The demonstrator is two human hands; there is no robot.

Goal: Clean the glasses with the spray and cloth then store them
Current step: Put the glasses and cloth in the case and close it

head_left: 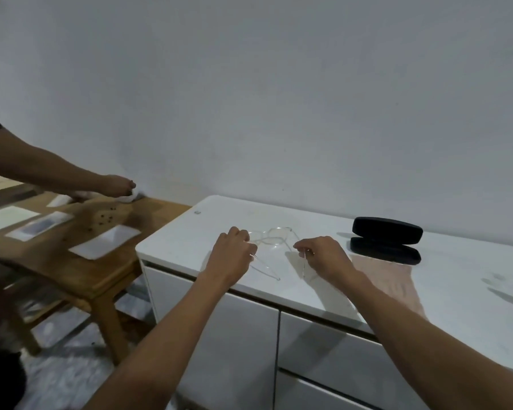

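Glasses (271,236): on white cabinet top (367,285), lenses far, temples toward person.
Left hand (231,253): pinching left temple.
Right hand (323,255): pinching right temple.
Case (387,239): open, right, nearer right hand.

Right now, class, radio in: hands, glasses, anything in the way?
Left hand and right hand each pinch a temple of the glasses on the counter. Case open, right of them. Cloth beside right arm. Nothing blocking.

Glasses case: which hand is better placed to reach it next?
Probably the right hand. It sits nearer the open black case, on that side of the white cabinet top. The left hand would cross over the clear glasses, which both hands hold.
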